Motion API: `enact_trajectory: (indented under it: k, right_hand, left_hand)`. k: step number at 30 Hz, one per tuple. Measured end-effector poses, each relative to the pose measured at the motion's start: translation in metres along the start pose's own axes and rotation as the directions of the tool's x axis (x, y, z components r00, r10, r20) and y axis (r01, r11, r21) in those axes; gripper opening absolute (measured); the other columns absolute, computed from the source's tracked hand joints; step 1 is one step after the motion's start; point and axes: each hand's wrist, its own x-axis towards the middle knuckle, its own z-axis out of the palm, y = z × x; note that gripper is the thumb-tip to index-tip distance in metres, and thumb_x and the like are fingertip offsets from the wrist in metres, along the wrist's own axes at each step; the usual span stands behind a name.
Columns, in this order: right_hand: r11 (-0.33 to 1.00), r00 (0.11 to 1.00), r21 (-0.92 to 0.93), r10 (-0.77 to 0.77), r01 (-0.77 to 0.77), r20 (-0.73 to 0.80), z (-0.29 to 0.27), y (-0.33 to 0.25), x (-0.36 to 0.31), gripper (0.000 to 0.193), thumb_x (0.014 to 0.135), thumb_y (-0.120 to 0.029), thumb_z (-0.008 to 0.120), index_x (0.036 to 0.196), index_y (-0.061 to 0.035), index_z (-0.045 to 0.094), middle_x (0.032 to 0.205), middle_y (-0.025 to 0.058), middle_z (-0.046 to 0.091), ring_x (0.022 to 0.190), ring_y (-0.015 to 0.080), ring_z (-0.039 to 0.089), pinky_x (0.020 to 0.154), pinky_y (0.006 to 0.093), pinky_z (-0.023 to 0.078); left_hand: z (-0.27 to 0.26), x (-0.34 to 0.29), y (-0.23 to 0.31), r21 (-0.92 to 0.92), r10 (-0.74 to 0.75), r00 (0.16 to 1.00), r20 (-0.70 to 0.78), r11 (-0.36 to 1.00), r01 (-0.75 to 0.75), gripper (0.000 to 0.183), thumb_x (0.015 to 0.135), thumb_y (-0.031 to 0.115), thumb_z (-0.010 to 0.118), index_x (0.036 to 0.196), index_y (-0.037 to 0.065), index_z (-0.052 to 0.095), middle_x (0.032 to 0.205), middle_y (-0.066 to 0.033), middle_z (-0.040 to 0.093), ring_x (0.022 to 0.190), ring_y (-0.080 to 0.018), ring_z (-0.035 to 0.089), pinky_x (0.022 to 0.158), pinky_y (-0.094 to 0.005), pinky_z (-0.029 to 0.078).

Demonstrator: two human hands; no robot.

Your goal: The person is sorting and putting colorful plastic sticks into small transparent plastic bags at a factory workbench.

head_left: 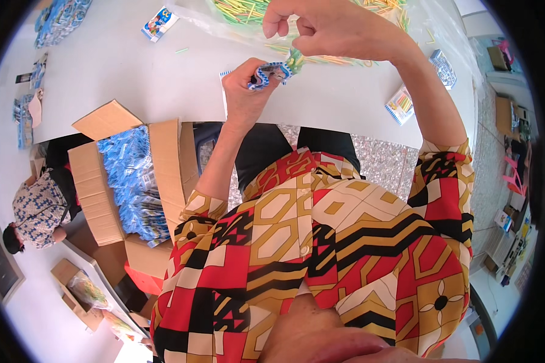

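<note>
My left hand [246, 94] is closed around a small blue-and-white plastic packet [261, 77], held just above the near part of the white table. The packet's mouth gapes toward the right, and a greenish see-through piece [295, 62] shows at that end. Just above and right of it hovers my right hand [339, 31], its fingers bent and the thumb apart from them, with nothing visible between. Beyond my hands, a heap of thin green, yellow and orange sticks [242, 11] lies on clear plastic sheeting.
An open cardboard box [97, 193] full of blue packets [127, 181] stands at my left, against the table [145, 85]. On the tabletop lie a filled packet [399, 104] at right and a blue-and-white packet [160, 24] at far left. Another person [42, 202] is at the left.
</note>
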Motion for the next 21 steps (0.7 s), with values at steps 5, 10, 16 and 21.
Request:
enact_trajectory:
  k: [5, 10, 16, 21]
  right_hand:
    - [0.997, 0.99, -0.074, 0.01, -0.02, -0.141, 0.011, -0.01, -0.002, 0.023, 0.076, -0.009, 0.059, 0.096, 0.0013, 0.055, 0.086, 0.0124, 0.058, 0.074, 0.0225, 0.056, 0.067, 0.0327, 0.046]
    - [0.939, 0.89, 0.31, 0.262, -0.146, -0.373, 0.008, -0.018, -0.017, 0.023, 0.079, -0.011, 0.059, 0.096, 0.0026, 0.056, 0.085, 0.017, 0.059, 0.067, 0.0283, 0.057, 0.065, 0.038, 0.047]
    - [0.961, 0.953, 0.277, 0.085, 0.0, -0.292, 0.05, 0.059, -0.042, 0.019, 0.089, -0.014, 0.058, 0.106, -0.0053, 0.06, 0.094, -0.0023, 0.06, 0.087, 0.0041, 0.054, 0.076, 0.0197, 0.045]
    - [0.885, 0.912, 0.45, 0.078, 0.123, -0.402, 0.066, 0.071, -0.05, 0.015, 0.089, -0.011, 0.058, 0.103, -0.0049, 0.061, 0.094, -0.001, 0.061, 0.086, 0.0053, 0.056, 0.077, 0.0189, 0.045]
  left_hand:
    - [0.002, -0.001, 0.009, 0.03, 0.039, 0.999, 0.003, 0.999, -0.039, 0.013, 0.072, 0.0, 0.072, 0.081, 0.002, 0.063, 0.065, 0.0013, 0.059, 0.057, -0.0045, 0.048, 0.054, -0.0213, 0.042]
    - [-0.003, -0.005, 0.018, -0.416, -0.195, 0.98, 0.044, 0.888, 0.196, 0.016, 0.072, 0.001, 0.073, 0.087, -0.001, 0.067, 0.077, -0.0004, 0.066, 0.069, -0.0047, 0.057, 0.064, -0.0206, 0.047]
    - [0.0, -0.002, 0.019, -0.369, -0.195, 0.964, 0.18, 0.895, 0.251, 0.02, 0.072, 0.002, 0.074, 0.09, -0.002, 0.067, 0.083, -0.0037, 0.067, 0.073, -0.0068, 0.06, 0.069, -0.0214, 0.049]
    - [0.001, -0.001, 0.028, -0.445, -0.235, 0.957, 0.172, 0.848, 0.288, 0.02, 0.071, 0.002, 0.075, 0.089, -0.002, 0.067, 0.082, -0.0044, 0.067, 0.073, -0.0085, 0.061, 0.068, -0.0223, 0.049]
